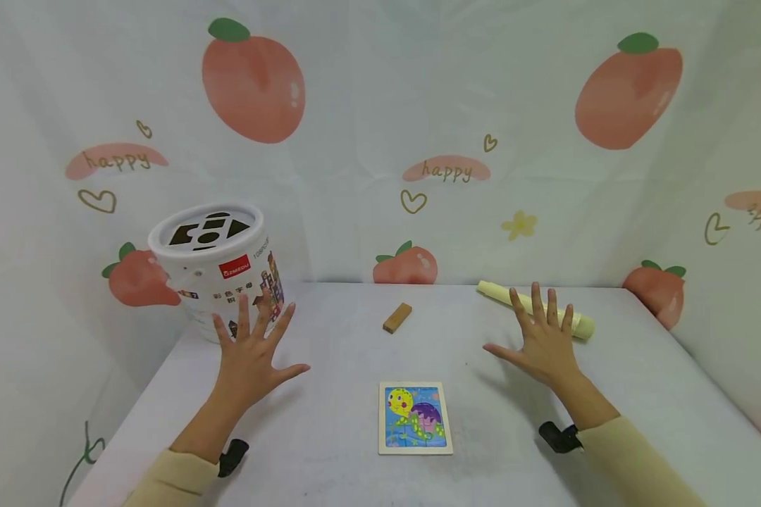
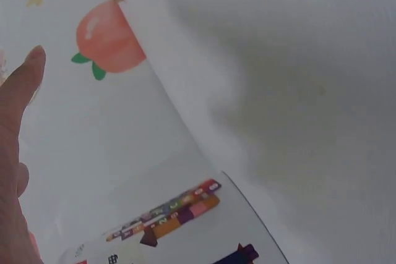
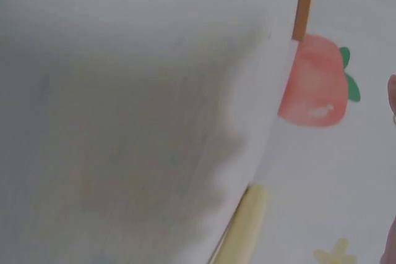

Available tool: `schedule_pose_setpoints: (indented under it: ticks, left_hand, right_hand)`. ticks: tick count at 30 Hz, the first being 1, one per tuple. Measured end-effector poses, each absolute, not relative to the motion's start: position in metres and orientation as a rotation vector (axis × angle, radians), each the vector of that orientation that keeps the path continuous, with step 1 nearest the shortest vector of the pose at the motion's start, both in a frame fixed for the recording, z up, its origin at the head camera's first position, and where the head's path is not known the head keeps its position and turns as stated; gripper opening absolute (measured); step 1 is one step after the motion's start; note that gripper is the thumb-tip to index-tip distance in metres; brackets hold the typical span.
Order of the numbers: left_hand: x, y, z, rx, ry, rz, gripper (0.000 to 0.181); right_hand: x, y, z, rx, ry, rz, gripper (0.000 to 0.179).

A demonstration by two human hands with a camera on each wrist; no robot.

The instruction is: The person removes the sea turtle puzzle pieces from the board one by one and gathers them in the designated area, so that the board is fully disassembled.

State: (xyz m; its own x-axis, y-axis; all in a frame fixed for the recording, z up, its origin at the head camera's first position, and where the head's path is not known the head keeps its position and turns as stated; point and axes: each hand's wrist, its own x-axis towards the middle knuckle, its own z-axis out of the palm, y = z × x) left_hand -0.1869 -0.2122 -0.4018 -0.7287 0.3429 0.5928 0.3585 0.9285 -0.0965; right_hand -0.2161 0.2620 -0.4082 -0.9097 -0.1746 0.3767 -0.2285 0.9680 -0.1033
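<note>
My left hand [image 1: 247,366] is held above the table with its fingers spread wide, overlapping the lower front of a white bucket [image 1: 196,282] in the head view. Its lid has shaped cut-outs. On the right, my other hand [image 1: 545,352] is likewise spread and holds nothing. Its fingertips overlap a pale yellow tube-like roll [image 1: 583,327] lying slantwise behind it. Between the hands, nearer the front, lies a square jigsaw puzzle [image 1: 415,419] with a turtle picture in a light frame. Farther back rests a small brown wooden block [image 1: 397,317].
The white table [image 1: 330,436] meets a fabric backdrop [image 1: 355,105] printed with fruit and hearts at its far edge. A thin green cord [image 1: 87,451] hangs at the lower left. Black straps [image 1: 233,458] are on both wrists.
</note>
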Motion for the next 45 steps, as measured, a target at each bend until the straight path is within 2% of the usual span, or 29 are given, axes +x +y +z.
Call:
schedule_pose_setpoints:
  ticks: [6, 13, 22, 26, 34, 45]
  left_hand:
    - [-0.18, -0.198, -0.401, -0.484, -2.65, 0.058, 0.105]
    - [-0.178, -0.177, -0.397, -0.524, -2.755, 0.071, 0.106]
    - [-0.163, -0.15, -0.4, -0.798, -2.889, -0.188, 0.104]
    - [-0.159, -0.138, -0.398, -0.863, -2.93, -0.265, 0.097]
    - [-0.154, -0.116, -0.393, -0.939, -3.115, -0.536, 0.072]
    - [-0.143, -0.092, -0.401, -1.052, -3.233, -0.485, 0.064]
  right_hand:
    - [-0.219, 0.24, -0.409, 0.319, -2.76, 0.285, 0.107]
    - [-0.219, 0.215, -0.41, 0.315, -2.861, 0.496, 0.107]
    - [-0.214, 0.182, -0.411, 0.423, -2.89, 1.049, 0.095]
    - [-0.211, 0.171, -0.41, 0.434, -2.922, 1.215, 0.087]
    - [-0.208, 0.148, -0.408, 0.436, -2.97, 1.389, 0.072]
    - [-0.208, 0.13, -0.41, 0.724, -2.977, 1.621, 0.053]
